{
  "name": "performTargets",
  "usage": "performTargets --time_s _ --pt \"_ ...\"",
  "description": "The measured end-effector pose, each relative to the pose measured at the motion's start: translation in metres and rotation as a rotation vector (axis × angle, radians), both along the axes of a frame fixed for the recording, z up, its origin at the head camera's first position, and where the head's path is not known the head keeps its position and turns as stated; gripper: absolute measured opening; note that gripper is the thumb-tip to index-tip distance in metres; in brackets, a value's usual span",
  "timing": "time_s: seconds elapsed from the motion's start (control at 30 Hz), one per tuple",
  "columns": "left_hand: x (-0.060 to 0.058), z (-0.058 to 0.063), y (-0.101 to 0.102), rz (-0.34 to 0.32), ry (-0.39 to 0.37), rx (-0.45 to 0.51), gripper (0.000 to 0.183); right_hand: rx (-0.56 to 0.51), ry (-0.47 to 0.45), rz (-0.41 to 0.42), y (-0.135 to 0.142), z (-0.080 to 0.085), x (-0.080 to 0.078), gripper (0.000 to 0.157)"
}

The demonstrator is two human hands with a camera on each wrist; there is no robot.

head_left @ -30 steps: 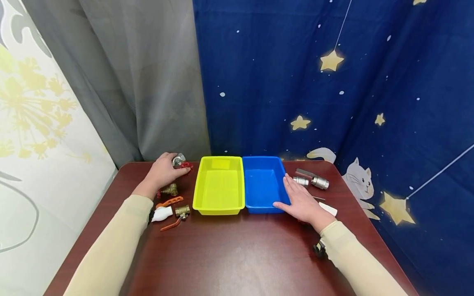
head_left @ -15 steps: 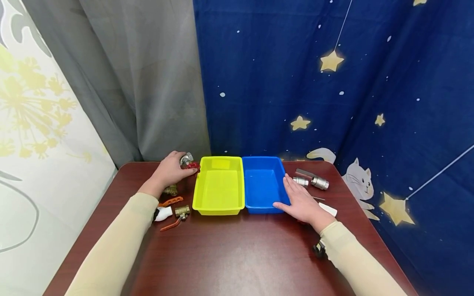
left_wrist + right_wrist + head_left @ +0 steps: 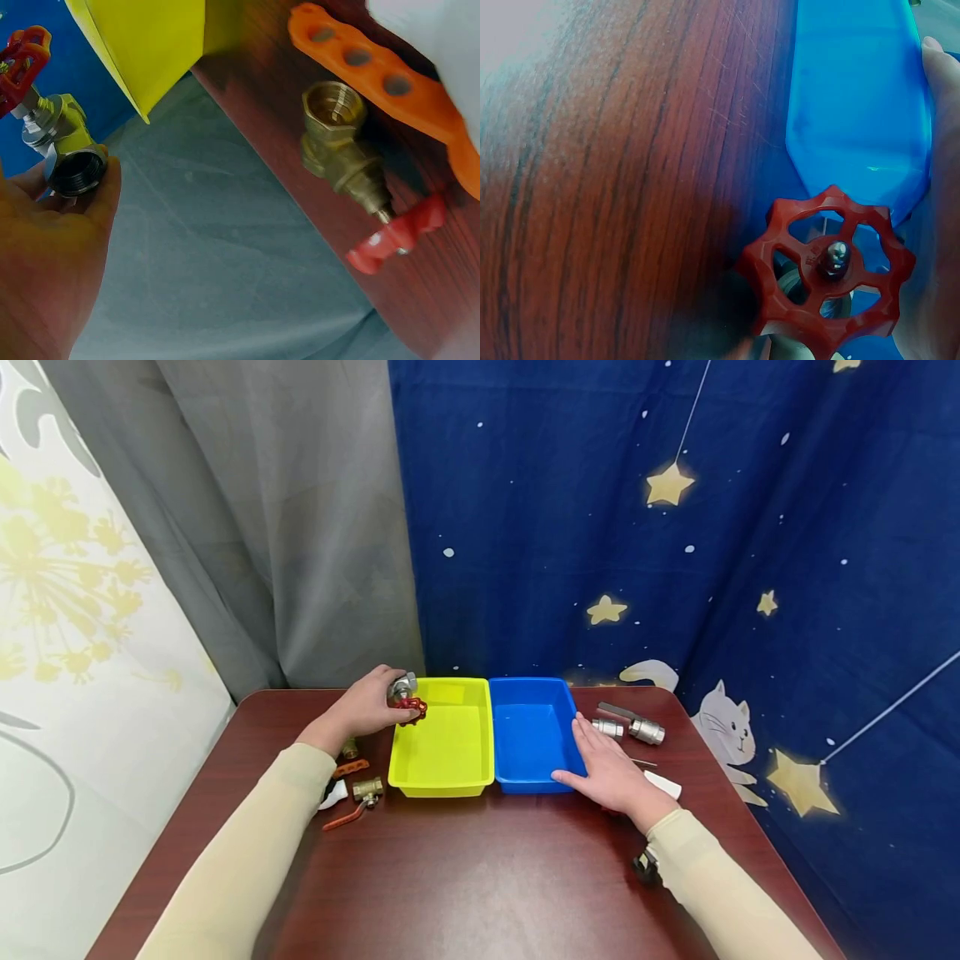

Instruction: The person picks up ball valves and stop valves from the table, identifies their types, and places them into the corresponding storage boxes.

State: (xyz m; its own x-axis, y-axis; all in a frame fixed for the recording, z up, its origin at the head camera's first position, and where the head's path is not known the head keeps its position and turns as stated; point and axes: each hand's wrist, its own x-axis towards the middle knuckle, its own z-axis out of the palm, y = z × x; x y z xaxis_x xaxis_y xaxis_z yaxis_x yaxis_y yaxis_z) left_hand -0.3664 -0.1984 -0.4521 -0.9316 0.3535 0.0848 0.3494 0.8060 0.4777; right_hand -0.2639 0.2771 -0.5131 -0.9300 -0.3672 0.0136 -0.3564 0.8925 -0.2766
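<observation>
My left hand (image 3: 362, 703) grips a silver gate valve (image 3: 402, 687) with a red handwheel (image 3: 30, 64). It holds the valve over the left rim of a yellow bin (image 3: 442, 791). In the left wrist view, the valve's dark threaded opening faces the camera. My right hand (image 3: 611, 770) lies with straight fingers along the right side of a blue bin (image 3: 534, 786), thumb at its near corner. Below that hand, the right wrist view shows another valve's red handwheel (image 3: 810, 259) next to the blue bin; most of its body is hidden.
Left of the bins lie a brass gate valve (image 3: 341, 154), a brass ball valve (image 3: 367, 789) with an orange lever, and a white valve (image 3: 333, 794) with an orange handle. To the right are silver valves (image 3: 647, 731) and a white piece (image 3: 663, 785). Curtains hang behind the table.
My left hand has carried the silver gate valve rightward, from beside the yellow bin to over its left rim. The right hand has stayed at the blue bin.
</observation>
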Motion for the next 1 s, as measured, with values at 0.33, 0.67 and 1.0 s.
performTargets --time_s 0.33,0.67,1.0 --pt "-0.005 0.007 0.021 -0.044 0.006 -0.018 0.095 0.005 -0.008 -0.013 0.0 0.001 0.0 0.12" --pt "-0.014 0.007 0.044 -0.1 0.018 -0.019 0.09 0.005 -0.006 -0.01 0.0 0.001 0.001 0.12" --pt "-0.018 0.013 0.064 -0.105 -0.04 -0.006 0.09 0.0 -0.01 -0.01 0.0 0.0 0.0 0.119"
